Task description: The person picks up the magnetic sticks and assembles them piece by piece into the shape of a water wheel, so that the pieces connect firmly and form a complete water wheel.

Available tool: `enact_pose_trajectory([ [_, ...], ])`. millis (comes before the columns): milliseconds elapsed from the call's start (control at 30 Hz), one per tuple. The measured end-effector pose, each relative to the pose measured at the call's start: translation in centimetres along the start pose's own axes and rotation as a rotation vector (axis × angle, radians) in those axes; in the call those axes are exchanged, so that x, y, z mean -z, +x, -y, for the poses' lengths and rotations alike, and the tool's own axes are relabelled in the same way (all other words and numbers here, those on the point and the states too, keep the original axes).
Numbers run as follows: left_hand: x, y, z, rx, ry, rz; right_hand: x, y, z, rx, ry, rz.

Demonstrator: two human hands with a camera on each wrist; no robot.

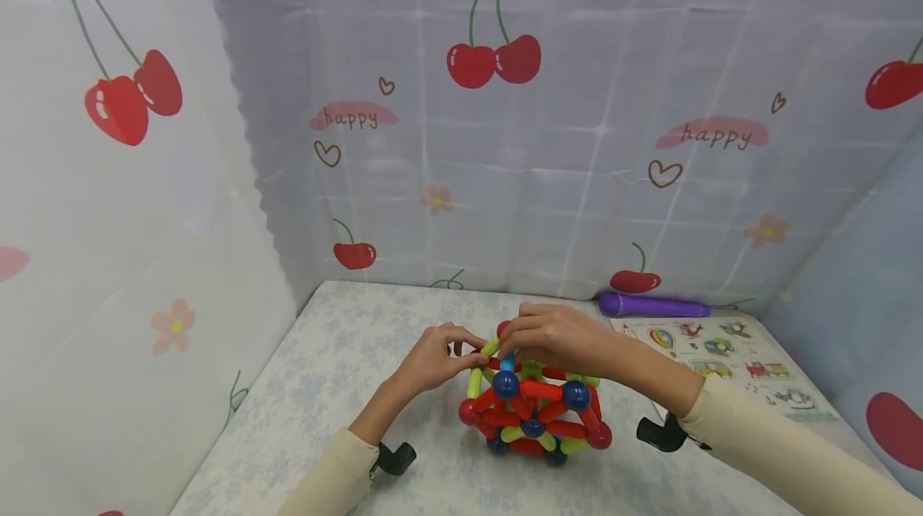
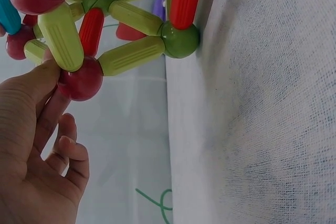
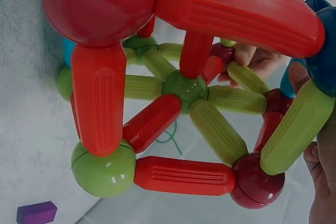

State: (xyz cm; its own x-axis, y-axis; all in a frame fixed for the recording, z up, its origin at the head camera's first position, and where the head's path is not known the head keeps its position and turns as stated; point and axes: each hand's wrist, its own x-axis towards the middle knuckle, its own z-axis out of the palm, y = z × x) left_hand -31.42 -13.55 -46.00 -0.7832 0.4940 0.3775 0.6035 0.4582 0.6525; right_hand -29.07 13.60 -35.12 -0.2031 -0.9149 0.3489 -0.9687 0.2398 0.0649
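Note:
On the table stands a framework of magnetic rods (image 1: 541, 391) and balls, in red, yellow-green and blue. My left hand (image 1: 433, 357) is at its upper left corner. In the left wrist view, thumb and forefinger pinch a red ball (image 2: 81, 81) where yellow-green and red rods meet; the other fingers are curled beside it. My right hand (image 1: 558, 337) reaches over the top from the right. Its fingers hold a blue rod (image 1: 508, 361) that stands above a dark blue ball (image 1: 506, 384). In the right wrist view, this hand (image 3: 324, 161) is partly hidden behind a yellow-green rod (image 3: 297, 128).
A purple stick with a rounded end (image 1: 652, 306) lies along the table's back edge. In front of it, at the right, is a sheet of printed vehicle pictures (image 1: 721, 364). Cherry-patterned curtain (image 1: 497, 171) surrounds the table (image 1: 288, 420) at the back and sides.

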Motion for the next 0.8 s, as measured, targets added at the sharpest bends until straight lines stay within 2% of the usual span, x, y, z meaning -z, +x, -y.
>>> enact_pose_trajectory([
  [167,0.0,0.0,-0.1,0.0,-0.002,0.01,0.6,-0.5,0.3,-0.059,0.037,0.018],
  [400,0.7,-0.3,-0.2,-0.036,0.023,0.02,2.3,-2.6,1.3,-0.167,0.03,-0.051],
  [500,1.0,-0.5,-0.3,-0.069,0.102,0.02,3.0,-4.0,1.9,-0.26,0.005,-0.051],
  [667,2.5,-1.1,-0.8,-0.131,0.327,0.008,3.7,-6.7,2.9,-0.413,-0.03,-0.022],
  [800,4.2,-1.5,-1.2,-0.18,0.487,-0.058,3.9,-8.8,3.5,-0.505,-0.051,-0.026],
])
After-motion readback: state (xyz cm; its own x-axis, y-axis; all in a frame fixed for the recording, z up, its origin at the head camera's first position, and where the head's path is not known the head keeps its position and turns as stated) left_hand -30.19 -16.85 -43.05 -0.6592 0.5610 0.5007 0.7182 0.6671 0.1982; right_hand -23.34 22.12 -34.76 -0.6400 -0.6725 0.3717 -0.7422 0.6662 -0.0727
